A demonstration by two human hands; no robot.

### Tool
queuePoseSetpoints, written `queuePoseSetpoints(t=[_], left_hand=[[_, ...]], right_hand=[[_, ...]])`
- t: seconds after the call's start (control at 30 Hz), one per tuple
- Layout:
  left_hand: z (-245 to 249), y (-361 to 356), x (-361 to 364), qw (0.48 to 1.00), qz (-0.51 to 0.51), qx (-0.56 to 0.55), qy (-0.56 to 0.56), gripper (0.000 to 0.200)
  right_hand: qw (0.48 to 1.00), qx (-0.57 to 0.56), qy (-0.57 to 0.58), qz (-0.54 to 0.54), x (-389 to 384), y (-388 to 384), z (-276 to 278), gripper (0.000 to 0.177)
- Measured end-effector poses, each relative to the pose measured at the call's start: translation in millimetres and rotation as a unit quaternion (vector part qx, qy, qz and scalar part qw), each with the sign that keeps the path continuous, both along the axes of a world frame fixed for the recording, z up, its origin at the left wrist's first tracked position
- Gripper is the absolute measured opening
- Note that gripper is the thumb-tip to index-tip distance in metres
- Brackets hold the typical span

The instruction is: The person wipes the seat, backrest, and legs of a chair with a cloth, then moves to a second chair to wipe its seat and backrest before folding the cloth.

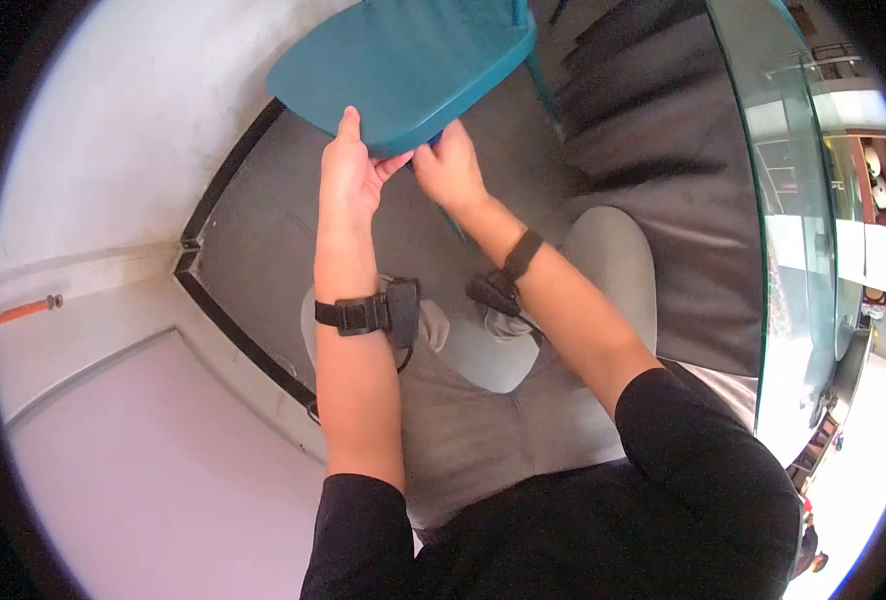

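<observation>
A teal chair with a smooth seat stands in front of me at the top of the view. My left hand grips the seat's near edge, its thumb lying on top and its fingers reaching toward the underside. Just to the right, my right hand is closed beneath the same edge. A small dark blue bit shows at its fingertips, too hidden to name. Both hands are close together, and black straps with small boxes circle my wrists.
Dark pleated fabric hangs on the right, beside a glass panel. A white wall with black skirting rises on the left. Below the chair is grey floor. My knees are bent under my arms.
</observation>
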State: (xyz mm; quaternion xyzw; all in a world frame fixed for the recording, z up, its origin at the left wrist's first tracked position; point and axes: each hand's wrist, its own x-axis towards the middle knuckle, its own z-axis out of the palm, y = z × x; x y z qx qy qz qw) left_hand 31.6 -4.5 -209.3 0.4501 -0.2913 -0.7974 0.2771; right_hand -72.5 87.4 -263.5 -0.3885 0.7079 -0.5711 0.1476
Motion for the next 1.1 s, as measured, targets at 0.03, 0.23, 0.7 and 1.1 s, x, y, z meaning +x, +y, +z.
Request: queuePoseSetpoints(t=[0.03,0.23,0.7,1.1], left_hand=[[0.6,-0.6,0.4,1.000,-0.007,0.001,-0.008,0.045],[2.0,-2.2,-0.4,0.999,0.006,-0.042,0.002,0.051],[-0.9,-0.9,-6.5,0.998,0.039,-0.047,-0.007,0.049],[6.2,5.4,1.6,0.998,-0.004,-0.001,-0.055,0.041]], right_hand=[[0.999,-0.022,-0.007,0.027,-0.4,0.6,-4.4,0.033],[0.998,0.059,-0.006,0.035,20.2,71.0,-102.2,0.041],[0.913,0.381,-0.045,0.138,0.8,146.6,-193.5,0.039],[0.994,-0.014,0.062,0.091,8.5,27.2,-40.5,0.042]])
